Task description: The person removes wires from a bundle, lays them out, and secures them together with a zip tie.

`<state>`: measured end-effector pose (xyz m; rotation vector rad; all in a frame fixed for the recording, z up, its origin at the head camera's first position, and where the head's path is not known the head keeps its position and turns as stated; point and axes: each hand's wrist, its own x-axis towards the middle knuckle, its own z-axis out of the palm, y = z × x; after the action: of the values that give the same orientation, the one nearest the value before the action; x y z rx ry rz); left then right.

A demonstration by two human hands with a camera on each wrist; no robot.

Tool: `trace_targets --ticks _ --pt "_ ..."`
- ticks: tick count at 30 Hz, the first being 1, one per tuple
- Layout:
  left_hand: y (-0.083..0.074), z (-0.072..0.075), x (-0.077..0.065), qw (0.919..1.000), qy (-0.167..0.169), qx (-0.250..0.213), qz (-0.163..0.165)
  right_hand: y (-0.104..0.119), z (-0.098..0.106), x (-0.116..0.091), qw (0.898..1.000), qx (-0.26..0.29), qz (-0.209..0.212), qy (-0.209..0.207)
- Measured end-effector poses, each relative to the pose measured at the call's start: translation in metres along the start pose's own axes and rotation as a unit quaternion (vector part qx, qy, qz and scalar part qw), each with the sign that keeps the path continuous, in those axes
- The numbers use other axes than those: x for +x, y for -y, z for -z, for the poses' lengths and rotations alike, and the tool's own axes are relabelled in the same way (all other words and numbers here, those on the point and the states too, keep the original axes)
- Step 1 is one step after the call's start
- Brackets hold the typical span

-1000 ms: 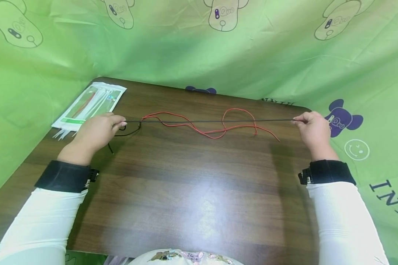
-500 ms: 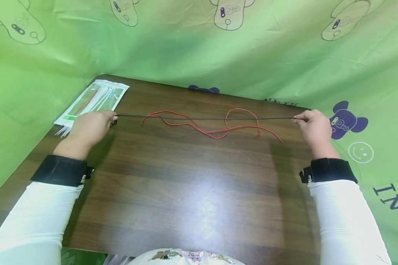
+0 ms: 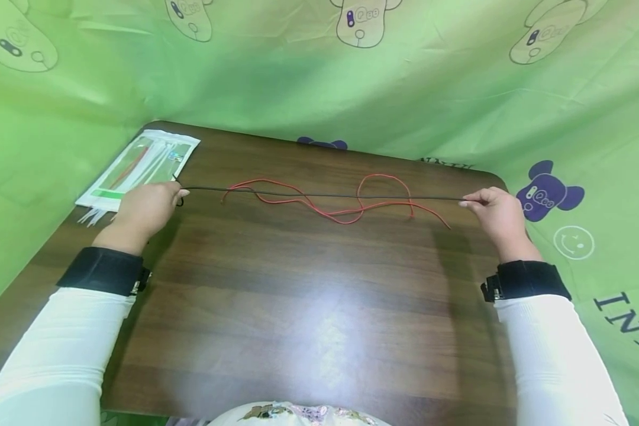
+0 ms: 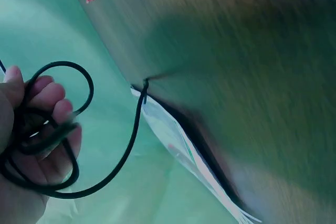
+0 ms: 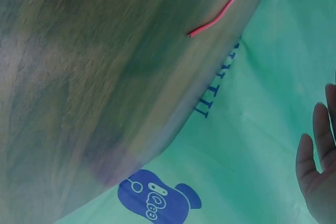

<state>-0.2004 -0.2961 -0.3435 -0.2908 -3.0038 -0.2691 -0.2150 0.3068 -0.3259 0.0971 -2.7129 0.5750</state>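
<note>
The red cord [image 3: 343, 222] lies in loose, overlapping curves on the brown tabletop [image 3: 277, 307], and the black cord [image 4: 131, 142] is drawn almost straight across it, from beyond its left end to just past its right end. From the head view I cannot tell whether the two cords touch where they cross.

To the left of the red cord, the left hand [image 3: 145, 208] pinches the black cord between thumb and fingers. The left wrist view shows slack of the same cord gathered in several loops over the curled fingers, with one tail curving out of the palm toward the packet.

To the right of the red cord, the right hand [image 3: 497, 216] pinches the other end of the black cord between thumb and forefinger; in the right wrist view only some of its fingers show, at the frame's edge.

The clear packet [image 3: 144, 163] sits to the left of the red cord, beside the left hand, with a green band near its lower end and white strips [image 3: 94, 216] poking out there. Behind the red cord and around to its right hangs a green cloth [image 3: 277, 77] with a purple bear print [image 3: 545, 192] beyond the right hand.
</note>
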Motion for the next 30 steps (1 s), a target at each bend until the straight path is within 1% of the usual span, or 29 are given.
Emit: trace_targets --ticks 2,6,8,10,13,15,17,19,21,24,27,30 --pt "0.000 -0.001 0.001 0.9999 0.014 -0.001 0.002 -0.001 0.000 0.001 1.000 0.002 0.005 0.009" --pt "0.003 -0.004 -0.001 0.9982 0.058 -0.002 0.009 -0.001 -0.001 0.003 1.000 0.003 0.002 0.026" --pt "0.005 -0.006 -0.002 0.9979 0.065 0.001 0.009 0.000 -0.002 0.004 0.999 0.003 0.002 0.035" --pt "0.006 -0.009 -0.004 0.9983 0.057 0.004 0.007 0.000 -0.002 0.005 0.999 0.001 0.010 0.046" --pt "0.007 -0.012 -0.007 0.9995 0.032 0.003 -0.002 0.001 -0.003 0.007 0.998 -0.010 0.033 0.059" --pt "0.006 -0.011 -0.009 0.9996 0.027 0.004 -0.006 0.002 -0.003 0.008 0.997 -0.016 0.048 0.062" --pt "0.007 -0.011 -0.010 0.9994 0.032 0.010 -0.008 0.003 -0.004 0.010 0.996 -0.022 0.057 0.064" --pt "0.008 -0.010 -0.011 0.9988 0.045 0.020 -0.007 0.004 -0.004 0.011 0.996 -0.025 0.062 0.067" --pt "0.010 -0.009 -0.012 0.9980 0.056 0.028 -0.004 0.004 -0.004 0.011 0.995 -0.027 0.060 0.070" --pt "0.014 -0.009 -0.013 0.9979 0.059 0.027 0.001 0.003 -0.005 0.012 0.995 -0.028 0.055 0.074" --pt "0.015 -0.008 -0.013 0.9986 0.049 0.018 0.006 0.001 -0.006 0.013 0.995 -0.029 0.055 0.077" --pt "0.015 -0.007 -0.013 0.9996 0.020 0.021 -0.001 0.000 -0.006 0.014 0.995 -0.027 0.058 0.075"
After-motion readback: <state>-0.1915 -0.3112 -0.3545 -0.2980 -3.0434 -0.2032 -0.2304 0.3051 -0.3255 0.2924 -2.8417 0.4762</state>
